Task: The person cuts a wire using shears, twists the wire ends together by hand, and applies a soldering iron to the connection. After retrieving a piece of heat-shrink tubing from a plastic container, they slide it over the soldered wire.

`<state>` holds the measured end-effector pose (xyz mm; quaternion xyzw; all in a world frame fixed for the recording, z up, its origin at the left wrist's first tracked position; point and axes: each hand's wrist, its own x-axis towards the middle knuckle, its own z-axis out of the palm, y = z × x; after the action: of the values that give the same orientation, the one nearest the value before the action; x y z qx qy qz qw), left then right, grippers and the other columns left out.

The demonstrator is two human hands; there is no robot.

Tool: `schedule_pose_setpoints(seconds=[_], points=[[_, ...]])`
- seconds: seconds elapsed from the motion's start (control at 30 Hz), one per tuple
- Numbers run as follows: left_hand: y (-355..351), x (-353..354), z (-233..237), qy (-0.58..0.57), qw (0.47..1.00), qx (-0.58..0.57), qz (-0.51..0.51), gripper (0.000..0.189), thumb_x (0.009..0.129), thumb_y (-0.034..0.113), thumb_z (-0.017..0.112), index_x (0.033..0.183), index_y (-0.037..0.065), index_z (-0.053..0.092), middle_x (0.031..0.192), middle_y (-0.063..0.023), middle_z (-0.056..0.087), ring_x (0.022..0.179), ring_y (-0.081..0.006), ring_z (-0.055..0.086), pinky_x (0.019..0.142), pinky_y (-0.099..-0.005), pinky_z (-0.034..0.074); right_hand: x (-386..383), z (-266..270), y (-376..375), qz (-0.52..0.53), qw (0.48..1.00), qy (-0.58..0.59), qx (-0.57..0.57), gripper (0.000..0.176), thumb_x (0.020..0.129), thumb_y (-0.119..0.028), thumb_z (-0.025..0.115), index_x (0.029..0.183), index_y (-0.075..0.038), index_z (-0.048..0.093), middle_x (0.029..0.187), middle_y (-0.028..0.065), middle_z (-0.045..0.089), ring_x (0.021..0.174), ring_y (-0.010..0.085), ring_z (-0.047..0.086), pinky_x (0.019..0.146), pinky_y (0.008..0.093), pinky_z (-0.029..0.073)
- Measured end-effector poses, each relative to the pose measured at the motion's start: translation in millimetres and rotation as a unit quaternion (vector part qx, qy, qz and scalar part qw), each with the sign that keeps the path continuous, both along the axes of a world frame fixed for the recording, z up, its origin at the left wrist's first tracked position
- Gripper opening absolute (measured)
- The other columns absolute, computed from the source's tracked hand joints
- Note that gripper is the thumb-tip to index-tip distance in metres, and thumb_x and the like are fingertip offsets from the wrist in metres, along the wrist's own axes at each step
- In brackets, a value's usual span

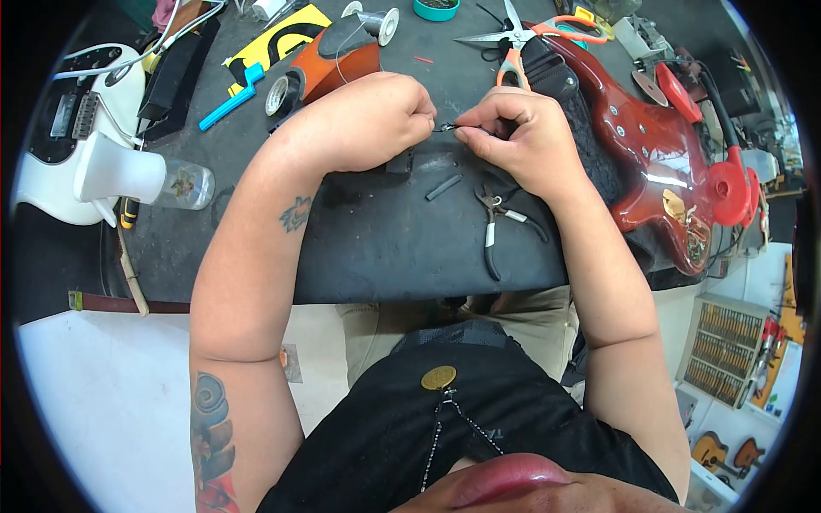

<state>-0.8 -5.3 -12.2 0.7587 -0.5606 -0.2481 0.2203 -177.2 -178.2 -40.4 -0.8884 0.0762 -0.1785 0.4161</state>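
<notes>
In front of me, above the dark work mat [385, 248], my left hand [385, 120] is closed with its fingers curled inward. My right hand [526, 137] pinches with thumb and forefinger. A thin wire [445, 127] with a shiny bit spans the small gap between the fingertips of both hands. Its ends are hidden inside the fingers. Below the hands lies a short black tube [444, 188]. Closer to me, a pair of wire cutters [493, 227] rests with its handles spread.
A glossy red guitar body [633, 128] lies at right, near orange-handled scissors [517, 38]. At the back are a solder spool [379, 26] and a yellow piece [286, 38]. Leftward are a blue string winder [233, 96], a clear bottle [184, 182] and a white guitar [64, 162].
</notes>
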Motion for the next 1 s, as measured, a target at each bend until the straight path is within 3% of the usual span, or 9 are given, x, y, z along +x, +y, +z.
schedule_pose_setpoints(seconds=[0.33,0.43,0.73,0.8,1.0], points=[[1.0,4.1,4.1,0.043,0.999,0.022,0.02,0.029,0.101,0.018,0.069,0.115,-0.006,0.075,0.107,-0.0142,0.076,0.096,-0.022,0.072,0.088,-0.0355,0.056,0.6,-0.5,-0.7,-0.003,1.0,-0.001,0.013,0.016,0.086,-0.01,0.089,0.1,-0.005,0.085,0.074,-0.0023,0.066,0.067,0.0063,0.055,0.062,0.026,0.048],[2.1,4.4,3.6,0.046,0.998,0.021,0.022,0.029,0.101,0.019,0.069,0.115,-0.005,0.075,0.106,-0.0132,0.076,0.095,-0.0207,0.071,0.088,-0.0347,0.056,0.2,1.5,0.6,0.0,1.0,0.011,0.027,0.015,0.086,-0.004,0.088,0.099,-0.001,0.082,0.081,-0.0031,0.064,0.071,0.0056,0.052,0.065,0.0248,0.044],[2.6,5.6,4.0,0.076,0.997,0.008,0.024,0.026,0.101,0.019,0.071,0.114,-0.003,0.076,0.1,-0.0102,0.076,0.092,-0.0163,0.069,0.084,-0.0324,0.055,-1.3,-0.1,-9.6,0.038,0.998,-0.018,0.049,0.018,0.088,-0.005,0.082,0.106,-0.003,0.084,0.081,-0.0021,0.069,0.072,0.0063,0.057,0.068,0.0258,0.05],[2.1,5.4,3.4,0.078,0.996,0.007,0.029,0.026,0.1,0.019,0.072,0.113,-0.004,0.076,0.097,-0.0099,0.076,0.09,-0.0159,0.07,0.083,-0.0323,0.056,-2.3,2.3,-8.3,0.028,0.994,0.011,0.105,0.019,0.089,-0.005,0.082,0.108,-0.001,0.083,0.083,-0.0028,0.07,0.074,0.0055,0.058,0.069,0.0253,0.051],[-1.4,5.7,2.2,0.059,0.998,0.016,0.018,0.028,0.098,0.019,0.073,0.114,-0.005,0.076,0.096,-0.0105,0.077,0.089,-0.0165,0.071,0.081,-0.0331,0.056,-2.7,2.8,-7.8,0.024,0.992,0.034,0.116,0.02,0.09,-0.007,0.084,0.109,-0.001,0.083,0.083,-0.0035,0.07,0.076,0.0047,0.058,0.07,0.0252,0.051]])
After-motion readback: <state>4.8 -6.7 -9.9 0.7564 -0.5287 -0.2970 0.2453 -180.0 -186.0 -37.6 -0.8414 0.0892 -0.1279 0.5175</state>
